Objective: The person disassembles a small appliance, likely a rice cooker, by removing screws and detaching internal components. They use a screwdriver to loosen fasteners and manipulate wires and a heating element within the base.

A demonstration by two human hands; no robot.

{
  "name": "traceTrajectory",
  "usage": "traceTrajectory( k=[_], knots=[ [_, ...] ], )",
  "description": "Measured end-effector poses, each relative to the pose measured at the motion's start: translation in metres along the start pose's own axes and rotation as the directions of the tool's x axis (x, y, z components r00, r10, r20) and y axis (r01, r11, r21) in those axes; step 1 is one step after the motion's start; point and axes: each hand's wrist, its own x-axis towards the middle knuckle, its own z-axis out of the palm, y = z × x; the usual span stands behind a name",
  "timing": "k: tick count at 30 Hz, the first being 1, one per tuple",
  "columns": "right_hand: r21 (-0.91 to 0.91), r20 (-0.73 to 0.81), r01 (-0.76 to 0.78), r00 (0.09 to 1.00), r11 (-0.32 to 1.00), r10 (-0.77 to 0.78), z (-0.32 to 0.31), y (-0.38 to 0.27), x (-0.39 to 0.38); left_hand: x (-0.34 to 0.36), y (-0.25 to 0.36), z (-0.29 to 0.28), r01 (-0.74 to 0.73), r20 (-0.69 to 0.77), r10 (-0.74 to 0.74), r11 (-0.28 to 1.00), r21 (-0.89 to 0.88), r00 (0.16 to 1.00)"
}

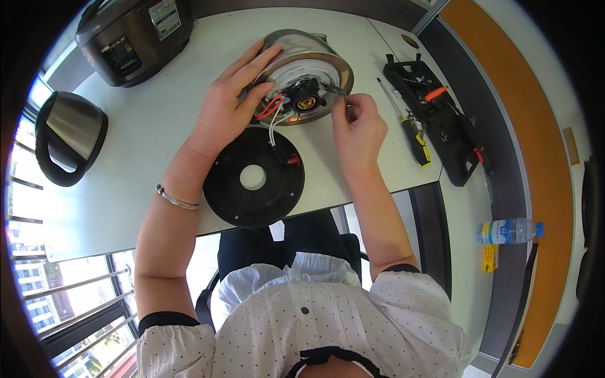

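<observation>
A steel kettle body (296,39) lies with its underside toward me, showing a black connector (306,99) and red and white wires (271,111). My left hand (233,94) rests on its left side, fingers spread over the wall and rim. My right hand (358,129) is closed on a thin dark metal tool (340,92) at the underside's right edge; its exact kind is hard to tell. In front of the body lies a black disc (236,192) with a centre hole and a red part (293,160), the white wires reaching toward it.
At left stand a dark cooker (132,31) and an electric kettle (74,129). On the right lie a yellow-black screwdriver (414,138) and an open black tool case (454,145). A water bottle (509,231) and yellow box (490,258) sit beyond the table's edge (384,195).
</observation>
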Motion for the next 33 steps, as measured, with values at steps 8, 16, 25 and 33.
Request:
traceTrajectory(
  k=[8, 16, 25, 33],
  knots=[
    [-0.071, 0.043, 0.019, 0.999, 0.997, -0.016, -0.0009, -0.0035, 0.0012, 0.0014, 0.0024, 0.0001, -0.030, -0.037, 0.031, 0.999, 0.034, 0.999],
    [-0.055, -0.001, 0.057, 0.998, 0.997, -0.057, 0.0023, -0.0054, -0.0007, 0.0016, -0.0006, 0.0017, -0.046, -0.041, 0.048, 0.998, 0.045, 0.998],
    [0.054, 0.017, 0.074, 0.997, 0.996, -0.075, 0.0016, -0.0047, 0.0015, 0.0019, 0.0020, 0.0023, -0.031, -0.036, 0.032, 0.998, 0.047, 0.999],
    [0.159, 0.060, -0.068, 0.996, 0.985, 0.059, -0.0008, -0.0054, 0.0016, 0.0016, 0.0020, 0.0007, -0.029, -0.030, 0.030, 0.999, 0.047, 0.999]
  ],
)
